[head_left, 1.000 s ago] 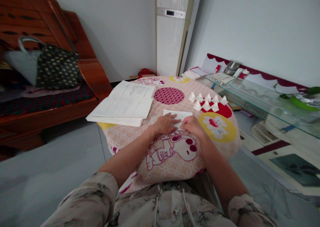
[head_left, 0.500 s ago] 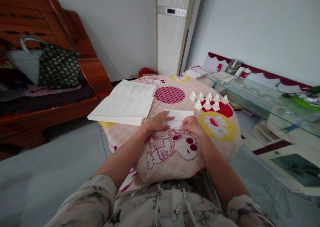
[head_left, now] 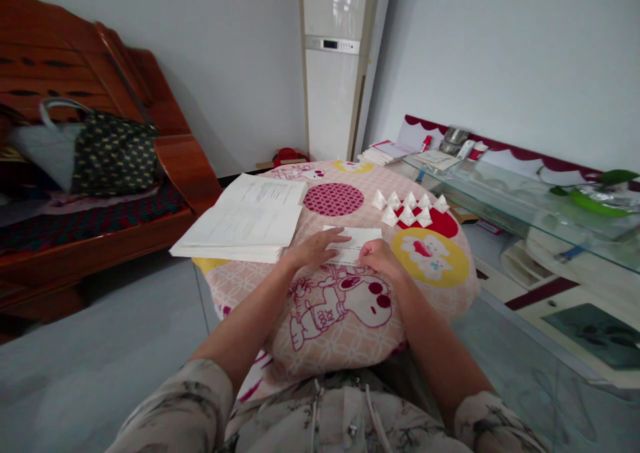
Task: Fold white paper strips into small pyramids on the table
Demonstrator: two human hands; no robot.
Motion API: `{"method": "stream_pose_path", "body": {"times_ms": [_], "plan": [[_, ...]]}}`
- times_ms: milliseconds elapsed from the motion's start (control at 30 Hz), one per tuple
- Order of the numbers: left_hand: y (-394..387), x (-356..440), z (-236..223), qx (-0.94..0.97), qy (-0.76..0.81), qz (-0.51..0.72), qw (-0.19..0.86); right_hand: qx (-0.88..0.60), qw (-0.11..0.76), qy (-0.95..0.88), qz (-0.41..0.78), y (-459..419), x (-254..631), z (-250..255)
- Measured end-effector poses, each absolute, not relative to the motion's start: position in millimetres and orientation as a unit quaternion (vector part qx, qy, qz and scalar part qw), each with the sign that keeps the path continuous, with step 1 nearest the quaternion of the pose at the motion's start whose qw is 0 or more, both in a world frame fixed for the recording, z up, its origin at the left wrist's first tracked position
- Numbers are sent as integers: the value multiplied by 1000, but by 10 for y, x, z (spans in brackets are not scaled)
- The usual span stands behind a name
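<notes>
A small white rectangle of paper [head_left: 357, 236] with a crease or printed line across it lies on the round, cloth-covered table. My left hand [head_left: 316, 248] rests on its left side, fingers stretched out over it. At the lower right edge, my right hand [head_left: 381, 258] is closed, with curled fingers against the paper; the fingertips are partly hidden. Several small white folded paper pyramids [head_left: 409, 216] stand in two rows beyond my right hand. To the left lies a thick open stack of printed sheets [head_left: 240, 216], like a book.
A pink patterned tablecloth [head_left: 340, 353] covers the table. Close on the right stands a glass-topped cabinet [head_left: 520, 200] with papers and a green bowl [head_left: 607, 201]. At the left is a wooden bench [head_left: 175, 156] with bags [head_left: 113, 150]. A tall white air conditioner [head_left: 330, 93] stands behind.
The camera view has shifted slightly, so the whole scene sits a little lower and further left. My right hand has moved slightly inward over the paper; my left hand stays on it.
</notes>
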State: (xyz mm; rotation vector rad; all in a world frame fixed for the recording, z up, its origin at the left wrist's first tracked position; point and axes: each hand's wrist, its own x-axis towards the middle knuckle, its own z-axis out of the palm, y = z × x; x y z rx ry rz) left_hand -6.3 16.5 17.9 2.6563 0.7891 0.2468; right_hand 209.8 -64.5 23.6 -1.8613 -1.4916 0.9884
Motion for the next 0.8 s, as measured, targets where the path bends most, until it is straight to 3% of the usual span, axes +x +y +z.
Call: {"method": "stream_pose_path", "body": {"times_ms": [133,233,300,500,800], "plan": [[52,227,-23,943,279,100,151,-668,436,-485,357,-594,2244,162],[41,275,-142,948,279,95,121,-693,557,-386,248,-532,2468,68],[50,258,-168,949,277,97,115,-720,552,-368,206,-498,2603,3],[50,245,-143,946,285,93,120,-751,465,-411,226,-481,2662,-57],[67,243,-191,947,282,107,112,-732,494,-390,261,-511,2556,3]]}}
